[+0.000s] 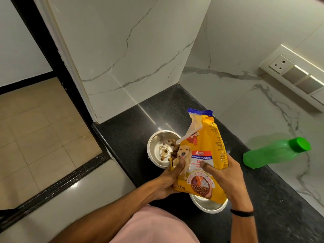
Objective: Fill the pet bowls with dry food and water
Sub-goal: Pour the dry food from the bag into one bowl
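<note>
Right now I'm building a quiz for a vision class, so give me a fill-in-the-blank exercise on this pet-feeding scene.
1. The left hand and the right hand both hold a ____ food bag.
2. Kibble lies in the far bowl; the near bowl sits partly hidden under the ____.
3. The bottle on the black counter has a ____ cap.
Missing words: yellow; bag; green.
</note>
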